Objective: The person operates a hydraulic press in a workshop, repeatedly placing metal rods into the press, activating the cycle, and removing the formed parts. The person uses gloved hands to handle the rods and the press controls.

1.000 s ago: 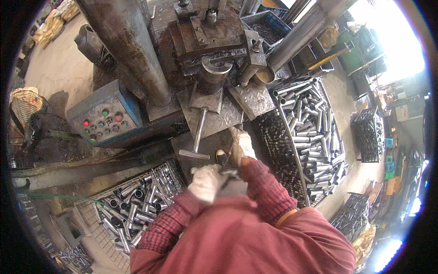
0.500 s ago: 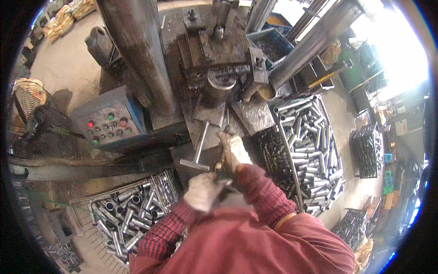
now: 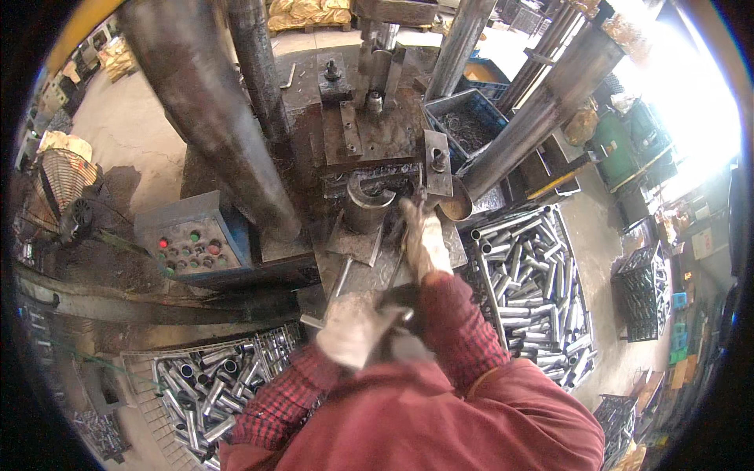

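My left hand [image 3: 349,326], in a pale work glove, is closed low in front of my body. A short shiny metal tube [image 3: 399,315] sticks out on its right side. My right hand [image 3: 426,245], gloved as well, reaches forward beside the round can [image 3: 457,206]. Its fingers close around something dark and narrow, too smeared to name. Left of it stands a cylindrical steel die [image 3: 367,210] with a curved open top, on the press bed. The bar of a T-shaped metal tool [image 3: 341,276] shows beyond my left hand, which partly covers it.
A control box [image 3: 192,247] with coloured buttons stands at left, beside a thick press column [image 3: 212,118]. Bins of metal tubes flank me: a wire basket [image 3: 145,365] at left and a crate [image 3: 591,334] at right. A blue crate [image 3: 488,106] sits beyond the can.
My right hand has moved forward and right, toward the can. My left hand has shifted slightly and now covers part of the T-shaped tool. The view has tilted toward the press.
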A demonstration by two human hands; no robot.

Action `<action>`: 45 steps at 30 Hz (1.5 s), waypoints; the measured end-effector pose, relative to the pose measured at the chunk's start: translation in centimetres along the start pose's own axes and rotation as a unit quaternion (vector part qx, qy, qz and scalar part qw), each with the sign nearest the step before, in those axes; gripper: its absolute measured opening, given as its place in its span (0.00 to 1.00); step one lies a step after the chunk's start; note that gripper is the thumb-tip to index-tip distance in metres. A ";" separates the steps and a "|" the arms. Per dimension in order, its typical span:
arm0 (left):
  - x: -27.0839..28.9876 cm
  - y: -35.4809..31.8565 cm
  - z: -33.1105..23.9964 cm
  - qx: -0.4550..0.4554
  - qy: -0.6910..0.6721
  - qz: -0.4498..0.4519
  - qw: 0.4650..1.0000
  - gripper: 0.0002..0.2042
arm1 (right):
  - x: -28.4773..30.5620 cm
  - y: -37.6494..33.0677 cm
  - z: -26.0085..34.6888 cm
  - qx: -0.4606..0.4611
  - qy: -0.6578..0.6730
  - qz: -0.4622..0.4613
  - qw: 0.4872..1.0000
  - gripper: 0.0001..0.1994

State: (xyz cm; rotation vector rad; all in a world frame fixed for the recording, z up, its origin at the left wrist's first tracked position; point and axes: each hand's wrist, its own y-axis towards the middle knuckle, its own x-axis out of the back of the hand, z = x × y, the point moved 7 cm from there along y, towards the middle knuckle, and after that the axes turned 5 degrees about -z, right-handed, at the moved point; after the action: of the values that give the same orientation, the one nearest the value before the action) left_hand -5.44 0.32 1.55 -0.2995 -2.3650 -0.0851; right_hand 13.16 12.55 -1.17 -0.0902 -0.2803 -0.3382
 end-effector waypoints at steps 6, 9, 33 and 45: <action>-1.7 5.6 -4.1 0.040 -0.035 0.048 0.997 0.14 | 0.4 7.4 -0.4 -0.033 -0.029 0.122 0.992 0.37; -2.8 7.5 -5.3 0.062 -0.005 0.081 0.995 0.14 | 2.4 8.7 -0.4 -0.116 -0.061 0.110 0.985 0.37; -4.5 11.3 -7.2 -0.013 -0.062 0.061 0.996 0.20 | 2.3 14.1 2.2 -0.065 -0.234 0.246 0.938 0.16; -2.7 13.5 -6.2 0.019 -0.045 -0.057 0.997 0.18 | -1.3 17.5 3.4 0.118 -0.337 0.256 0.898 0.18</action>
State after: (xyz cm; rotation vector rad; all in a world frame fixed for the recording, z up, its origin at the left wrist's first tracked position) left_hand 3.79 12.02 3.84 -0.1543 -2.4689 -0.0830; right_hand 17.04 29.89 0.96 -0.0354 -0.9627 0.2717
